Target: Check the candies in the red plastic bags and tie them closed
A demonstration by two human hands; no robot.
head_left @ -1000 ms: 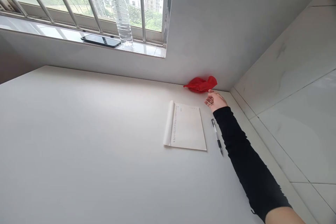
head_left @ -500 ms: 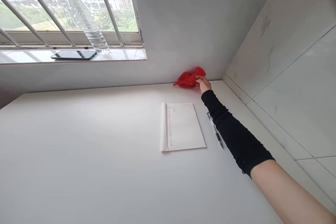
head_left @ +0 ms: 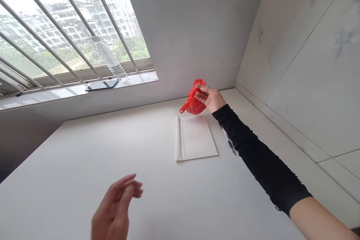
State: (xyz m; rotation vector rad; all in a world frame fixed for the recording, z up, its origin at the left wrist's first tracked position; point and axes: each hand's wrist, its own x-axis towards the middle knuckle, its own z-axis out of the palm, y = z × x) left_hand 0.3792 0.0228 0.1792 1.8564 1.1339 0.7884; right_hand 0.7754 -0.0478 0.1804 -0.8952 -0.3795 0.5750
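Observation:
At the far side of the table, my right hand [head_left: 212, 99] grips a red plastic bag [head_left: 194, 105] near its top; the fingers partly cover it. The bag hangs just above the table, with a loop of its handle sticking out to the left. What is inside cannot be made out. My left hand [head_left: 114, 208], slightly blurred, is raised over the near part of the table with bent fingers and nothing in it. An open notepad [head_left: 199, 140] with a column of small writing lies below the bag. Beside it, a pen [head_left: 231, 145] is partly hidden by my right sleeve.
The white table [head_left: 84, 157] meets a grey wall [head_left: 194, 26] at the back and a tiled wall [head_left: 295, 82] on the right. On the sill of the barred window stand a clear bottle [head_left: 111, 62] and a phone [head_left: 101, 85] lying flat.
The red bag has come up off the table and toward me in my right hand. My left hand has entered from below. The camera view has shifted, showing more of the window.

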